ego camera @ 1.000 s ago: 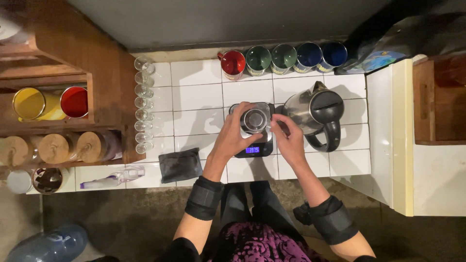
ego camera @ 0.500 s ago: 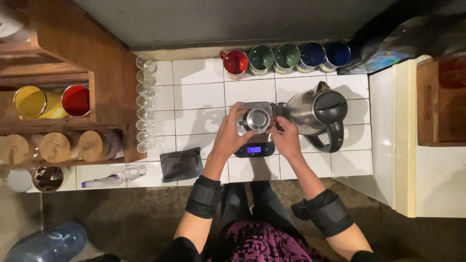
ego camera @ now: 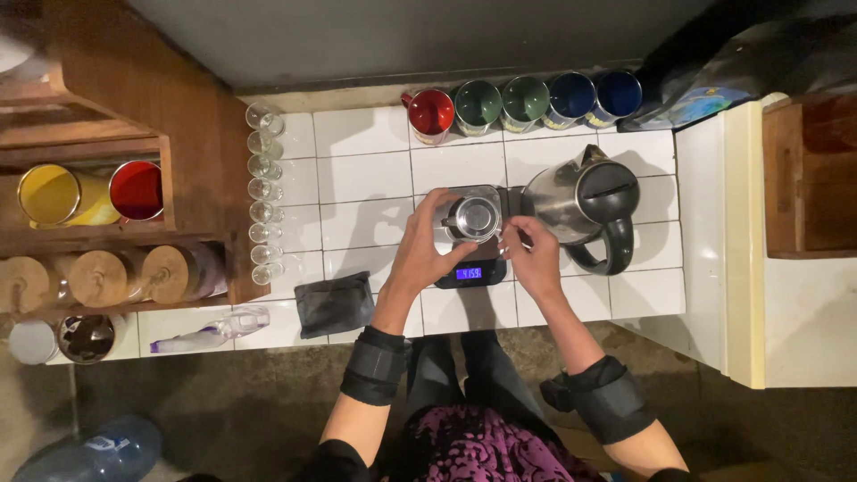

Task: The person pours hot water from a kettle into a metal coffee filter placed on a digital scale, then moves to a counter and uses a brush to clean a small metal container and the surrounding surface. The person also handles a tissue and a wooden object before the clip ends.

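Now both hands close in on the cup

Since a second ago the left hand [ego camera: 427, 254] has slid up so its fingers wrap the small metal cup [ego camera: 473, 217] on the scale [ego camera: 470, 268], beside the kettle [ego camera: 585, 203]. The right hand [ego camera: 534, 254] has drawn back slightly, fingers pinched narrow near the cup's rim. Whether it holds anything is unclear; the cup's contents and most of the scale are hidden.

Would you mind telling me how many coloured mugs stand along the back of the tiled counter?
5, in one row: red mug, two green mugs, two blue mugs.
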